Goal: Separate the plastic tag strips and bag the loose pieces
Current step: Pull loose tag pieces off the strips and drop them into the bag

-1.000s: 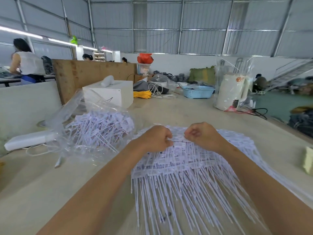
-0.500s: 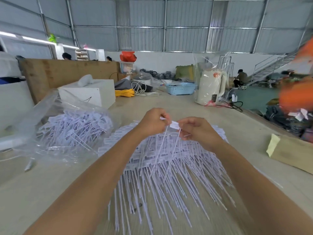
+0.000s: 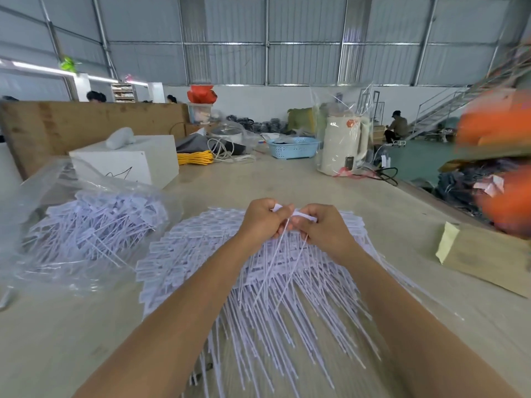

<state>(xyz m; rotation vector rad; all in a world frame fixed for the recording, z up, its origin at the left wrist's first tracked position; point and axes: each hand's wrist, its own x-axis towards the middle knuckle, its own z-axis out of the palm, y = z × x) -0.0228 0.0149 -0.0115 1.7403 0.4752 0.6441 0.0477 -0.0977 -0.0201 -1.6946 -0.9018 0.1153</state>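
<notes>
Left hand (image 3: 260, 218) and right hand (image 3: 323, 229) pinch white plastic tag strip (image 3: 298, 217) above fanned strip pile (image 3: 201, 254); clear bag of loose tags (image 3: 86, 222) left.

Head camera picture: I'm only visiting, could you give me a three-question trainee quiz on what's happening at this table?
1. True or false: both hands grip tag strips above the pile of tag strips.
2. Where do loose pieces sit? A) blue basket B) clear plastic bag C) white box
3. Fill in: the bag lies on the person's ___ side.

Key: 1 true: left hand, right hand. 2 B. 3 left.

Factory hall — corrugated metal walls (image 3: 287, 38), worktable (image 3: 287, 182)
</notes>
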